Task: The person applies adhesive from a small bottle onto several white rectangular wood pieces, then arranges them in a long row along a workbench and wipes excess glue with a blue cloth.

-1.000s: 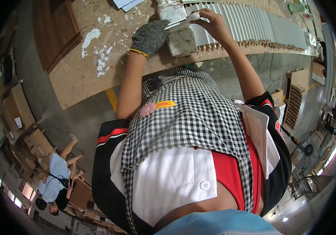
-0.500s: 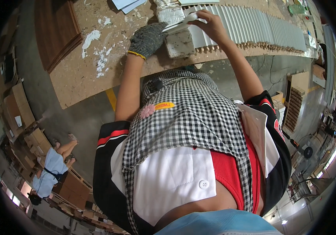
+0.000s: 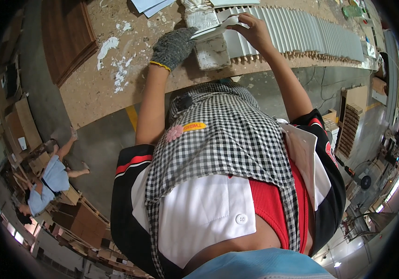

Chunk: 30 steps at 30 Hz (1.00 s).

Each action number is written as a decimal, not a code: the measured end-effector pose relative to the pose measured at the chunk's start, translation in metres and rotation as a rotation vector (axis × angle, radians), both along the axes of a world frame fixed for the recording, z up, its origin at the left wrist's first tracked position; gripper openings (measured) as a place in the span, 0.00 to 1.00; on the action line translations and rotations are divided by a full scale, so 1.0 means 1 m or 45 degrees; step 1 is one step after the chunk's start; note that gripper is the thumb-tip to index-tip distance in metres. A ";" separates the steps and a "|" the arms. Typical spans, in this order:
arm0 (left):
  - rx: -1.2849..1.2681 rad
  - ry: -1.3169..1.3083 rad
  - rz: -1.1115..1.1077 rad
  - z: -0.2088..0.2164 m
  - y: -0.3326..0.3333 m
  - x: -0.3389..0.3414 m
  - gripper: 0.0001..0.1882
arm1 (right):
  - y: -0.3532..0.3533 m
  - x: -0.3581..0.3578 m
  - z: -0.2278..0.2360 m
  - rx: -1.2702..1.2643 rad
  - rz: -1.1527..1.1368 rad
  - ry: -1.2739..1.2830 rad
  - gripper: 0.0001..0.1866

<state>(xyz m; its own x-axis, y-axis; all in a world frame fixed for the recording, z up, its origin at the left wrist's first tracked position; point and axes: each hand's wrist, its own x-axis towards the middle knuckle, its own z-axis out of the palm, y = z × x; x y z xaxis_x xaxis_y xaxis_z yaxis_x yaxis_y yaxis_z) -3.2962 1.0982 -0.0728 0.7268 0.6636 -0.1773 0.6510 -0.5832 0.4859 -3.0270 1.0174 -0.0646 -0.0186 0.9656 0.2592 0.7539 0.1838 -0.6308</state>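
Gloved left hand [image 3: 173, 48] grips a white strip [image 3: 209, 33] over a pale block [image 3: 212, 54]; right hand [image 3: 254, 32] pinches a white lump [image 3: 230, 21] at the strip's right end. The strip seems mid-work; the next move calls for steadiness.

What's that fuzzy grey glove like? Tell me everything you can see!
The glove is dark speckled grey, looks knitted, and has a yellow edge at the wrist. It's worn on the left hand, above the paint-spotted table, pointing away and rightward. Its bent fingers meet the end of a slim white piece. I can't tell if it touches the table.
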 end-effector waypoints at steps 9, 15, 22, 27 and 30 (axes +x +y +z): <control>0.008 0.005 -0.011 -0.001 0.002 -0.003 0.26 | 0.003 -0.014 0.002 0.051 0.068 -0.008 0.14; 0.129 -0.088 -0.043 -0.010 -0.002 -0.014 0.25 | -0.004 -0.015 0.016 -0.058 0.042 -0.053 0.14; 0.154 -0.116 -0.063 -0.001 -0.002 -0.021 0.24 | 0.006 -0.047 0.029 -0.011 0.174 0.073 0.13; -0.005 -0.077 -0.018 0.011 -0.003 -0.009 0.25 | 0.004 -0.019 0.030 -0.104 0.086 0.061 0.10; -0.046 -0.025 -0.041 0.010 0.000 -0.007 0.25 | 0.003 -0.019 0.026 -0.107 0.058 0.101 0.10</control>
